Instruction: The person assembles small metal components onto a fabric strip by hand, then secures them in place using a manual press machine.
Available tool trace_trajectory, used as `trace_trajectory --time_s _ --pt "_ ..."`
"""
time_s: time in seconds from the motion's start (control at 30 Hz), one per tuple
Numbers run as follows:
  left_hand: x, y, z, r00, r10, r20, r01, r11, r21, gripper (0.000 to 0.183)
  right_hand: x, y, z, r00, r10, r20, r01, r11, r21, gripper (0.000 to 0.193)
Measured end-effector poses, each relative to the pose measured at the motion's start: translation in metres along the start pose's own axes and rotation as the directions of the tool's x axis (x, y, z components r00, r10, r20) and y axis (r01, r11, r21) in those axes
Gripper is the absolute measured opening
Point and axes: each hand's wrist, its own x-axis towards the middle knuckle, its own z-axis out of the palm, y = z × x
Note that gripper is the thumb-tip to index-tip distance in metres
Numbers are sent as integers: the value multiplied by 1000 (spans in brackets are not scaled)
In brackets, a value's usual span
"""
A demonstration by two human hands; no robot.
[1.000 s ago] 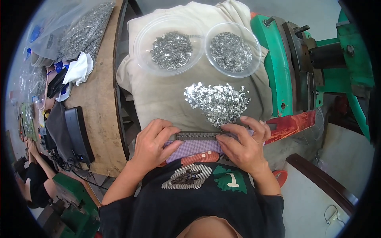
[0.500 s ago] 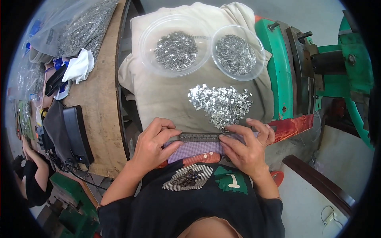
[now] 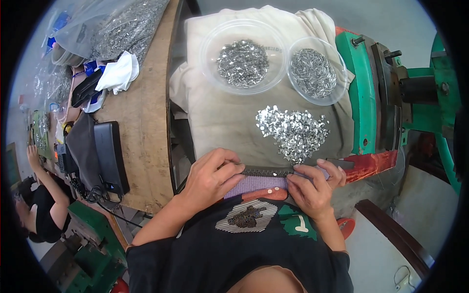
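Note:
A dark, narrow slotted metal strip (image 3: 259,173) lies across my lap at the near edge of the cloth. My left hand (image 3: 210,178) pinches it toward its left end, thumb below and fingers above. Farther right my right hand (image 3: 315,190) grips the same strip with curled fingers. A flat grey end (image 3: 340,163) sticks out past the right hand. One small bright metal piece (image 3: 274,174) shows on the strip between my hands. Just beyond the right fingertips spreads a loose pile of small shiny metal pieces (image 3: 298,132). The strip's left end is hidden by my left hand.
On the beige cloth (image 3: 220,127) stand a large clear bowl (image 3: 205,68) and a smaller one (image 3: 291,80), both holding metal parts. A green machine (image 3: 364,97) borders the right. At left is a wooden table (image 3: 146,117) with a black box (image 3: 111,156); another person (image 3: 49,200) sits beyond.
The whole view has shifted, so the scene sits farther right in the picture. Both hands keep hold of the strip. A bright piece now stands out on it, and more of the grey end shows.

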Motion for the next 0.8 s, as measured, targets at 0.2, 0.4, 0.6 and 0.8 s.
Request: trace_trajectory --time_s 0.2,0.4,0.6,0.8 --pt "0 0 0 1000 9 0 -9 1000 12 24 -5 2 2 997 -45 -66 43 999 -22 19" --pt "0 2 -1 1000 6 -2 -6 1000 7 21 -9 4 3 994 7 -106 -4 1000 30 23" --pt "0 -2 1 999 45 -9 -44 999 25 25 -8 2 1 992 -10 -122 18 998 58 22" --pt "-1 1 2 999 30 -18 -29 999 28 22 -5 5 -2 991 17 -135 -11 999 47 23"
